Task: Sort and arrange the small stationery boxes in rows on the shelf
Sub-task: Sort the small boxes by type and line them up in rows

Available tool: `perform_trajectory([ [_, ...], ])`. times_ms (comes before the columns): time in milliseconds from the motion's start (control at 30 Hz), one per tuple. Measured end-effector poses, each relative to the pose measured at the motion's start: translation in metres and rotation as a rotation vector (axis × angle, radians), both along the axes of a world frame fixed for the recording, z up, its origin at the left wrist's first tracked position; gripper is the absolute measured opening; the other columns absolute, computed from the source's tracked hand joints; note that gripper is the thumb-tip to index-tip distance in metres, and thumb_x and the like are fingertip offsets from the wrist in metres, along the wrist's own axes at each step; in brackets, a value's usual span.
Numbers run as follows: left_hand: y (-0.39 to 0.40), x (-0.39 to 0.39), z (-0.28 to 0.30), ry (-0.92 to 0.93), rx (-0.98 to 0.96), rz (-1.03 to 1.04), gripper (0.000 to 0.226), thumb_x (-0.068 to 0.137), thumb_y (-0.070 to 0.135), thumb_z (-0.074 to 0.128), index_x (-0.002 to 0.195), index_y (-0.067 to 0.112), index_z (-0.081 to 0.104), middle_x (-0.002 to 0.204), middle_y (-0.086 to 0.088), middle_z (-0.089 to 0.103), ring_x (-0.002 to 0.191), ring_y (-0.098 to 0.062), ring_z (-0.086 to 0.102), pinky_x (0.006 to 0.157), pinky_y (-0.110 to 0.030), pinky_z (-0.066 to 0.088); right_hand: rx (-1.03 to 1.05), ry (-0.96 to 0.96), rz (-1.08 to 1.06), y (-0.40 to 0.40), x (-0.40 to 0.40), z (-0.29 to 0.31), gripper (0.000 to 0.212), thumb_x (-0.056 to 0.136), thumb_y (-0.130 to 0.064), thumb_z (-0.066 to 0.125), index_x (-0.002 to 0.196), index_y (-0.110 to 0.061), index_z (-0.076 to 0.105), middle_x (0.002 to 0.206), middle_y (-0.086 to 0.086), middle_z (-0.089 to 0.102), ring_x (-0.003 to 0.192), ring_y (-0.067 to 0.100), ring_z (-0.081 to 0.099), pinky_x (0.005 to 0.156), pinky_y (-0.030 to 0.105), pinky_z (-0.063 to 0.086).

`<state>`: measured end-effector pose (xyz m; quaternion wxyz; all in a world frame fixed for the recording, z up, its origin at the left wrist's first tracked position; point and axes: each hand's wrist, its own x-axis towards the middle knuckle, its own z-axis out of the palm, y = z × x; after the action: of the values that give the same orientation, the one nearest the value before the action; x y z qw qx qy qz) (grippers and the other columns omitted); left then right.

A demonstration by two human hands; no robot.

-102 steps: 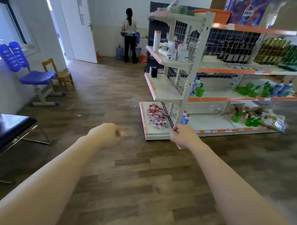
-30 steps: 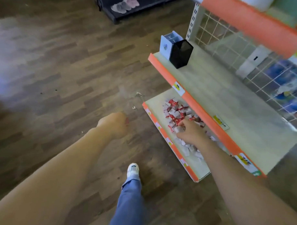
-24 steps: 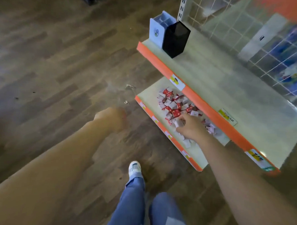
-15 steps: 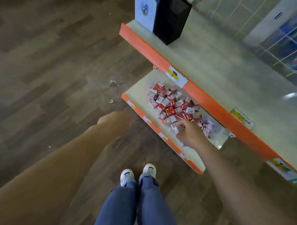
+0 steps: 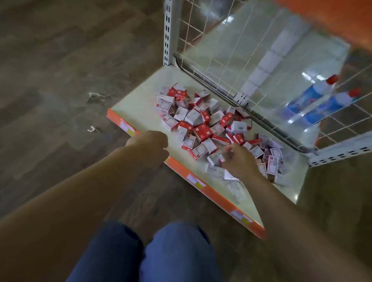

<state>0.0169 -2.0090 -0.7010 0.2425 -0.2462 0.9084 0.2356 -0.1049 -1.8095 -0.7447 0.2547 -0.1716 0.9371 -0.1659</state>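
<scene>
Boxes [image 5: 204, 122] — small red-and-white stationery ones — lie jumbled in a loose heap on the bottom shelf [image 5: 138, 101], not in rows, some flat, some tipped on edge. The right hand [image 5: 240, 161] reaches into the near end of the heap, its fingers curled down among the boxes; whether that grip has closed on one box or only rests on them cannot be told, since the fingertips are hidden. Just beyond and to the left of this grip spreads the bulk of the heap; to its right sit a few more boxes, standing close together. The left hand [image 5: 150, 146] hovers over the shelf's orange front edge [image 5: 217, 196], well to the left of the right hand, curled into a loose fist with nothing visible in it. Behind the heap, farther from both hands, rises a white wire mesh panel [image 5: 226, 47], and through it two blue bottles [image 5: 321, 101] with red caps show. Nearest the camera are the person's knees in blue jeans [image 5: 176, 258], above the wooden floor [image 5: 56, 73].
</scene>
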Motion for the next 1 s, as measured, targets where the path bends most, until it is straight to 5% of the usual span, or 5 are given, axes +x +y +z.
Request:
perform_trajectory([
  [300,0.041,-0.043,-0.052,0.019,-0.035,-0.050,0.029,0.092,0.021,0.046,0.118,0.013,0.056,0.110,-0.005,0.059,0.102,-0.023,0.057,0.089,-0.036,0.050,-0.030,0.050,-0.006,0.031,-0.024,-0.049,0.033,0.084,-0.004,0.059,0.116,-0.012,0.058,0.109,0.006,0.060,0.101,0.024,0.055,0.076,0.026,0.039],
  [567,0.052,-0.078,-0.060,0.046,-0.216,-0.246,0.032,0.094,0.027,0.044,0.124,0.018,0.049,0.124,-0.001,0.054,0.111,-0.020,0.053,0.081,-0.031,0.044,0.039,0.155,-0.015,0.037,-0.033,-0.060,0.034,0.086,-0.007,0.054,0.120,-0.015,0.052,0.115,0.006,0.059,0.109,0.025,0.055,0.085,0.030,0.042],
  [733,0.034,-0.088,-0.082,0.131,-0.274,-0.240,0.021,0.093,0.024,0.045,0.111,0.016,0.053,0.105,0.001,0.059,0.086,-0.016,0.052,0.070,-0.028,0.041,0.018,0.149,-0.074,0.021,-0.035,-0.084,0.042,0.084,-0.008,0.057,0.124,-0.018,0.050,0.122,0.003,0.056,0.112,0.022,0.053,0.085,0.030,0.043],
  [867,0.013,-0.083,-0.097,0.132,-0.266,-0.237,0.028,0.094,0.025,0.045,0.120,0.021,0.051,0.122,0.001,0.056,0.108,-0.020,0.055,0.083,-0.030,0.043,0.031,0.163,-0.090,0.001,-0.033,-0.097,0.048,0.083,-0.005,0.057,0.128,-0.021,0.049,0.127,0.003,0.050,0.113,0.021,0.052,0.082,0.029,0.044],
  [1000,-0.014,-0.083,-0.111,0.125,-0.242,-0.209,0.027,0.093,0.027,0.045,0.119,0.023,0.053,0.123,0.002,0.055,0.105,-0.017,0.053,0.082,-0.028,0.042,0.002,0.221,-0.124,-0.018,-0.037,-0.105,0.044,0.083,-0.001,0.053,0.123,-0.021,0.053,0.124,0.003,0.050,0.110,0.022,0.054,0.077,0.027,0.044],
])
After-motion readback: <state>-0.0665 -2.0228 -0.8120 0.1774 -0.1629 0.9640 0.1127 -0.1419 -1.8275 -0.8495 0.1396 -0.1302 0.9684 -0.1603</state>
